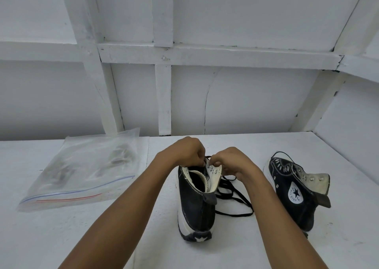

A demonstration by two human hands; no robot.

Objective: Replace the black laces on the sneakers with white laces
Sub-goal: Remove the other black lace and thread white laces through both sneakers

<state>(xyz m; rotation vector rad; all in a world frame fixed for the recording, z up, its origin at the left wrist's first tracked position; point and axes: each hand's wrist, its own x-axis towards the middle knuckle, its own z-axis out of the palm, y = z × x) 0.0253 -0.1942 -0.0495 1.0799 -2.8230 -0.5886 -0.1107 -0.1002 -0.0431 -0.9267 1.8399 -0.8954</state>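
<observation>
Left hand [185, 152], right hand [232, 163] at eyelets of near sneaker [194, 205], black lace [232, 197] alongside.

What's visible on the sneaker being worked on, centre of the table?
The centre sneaker is a black canvas high-top with a thick white sole and a star patch on the heel. It stands upright on the white table, heel toward the camera. Its cream-lined flap with metal eyelets is folded open. The black lace trails in loose loops at its right. The left hand seems to pinch the lace at the top eyelets; the right hand grips the flap.
</observation>
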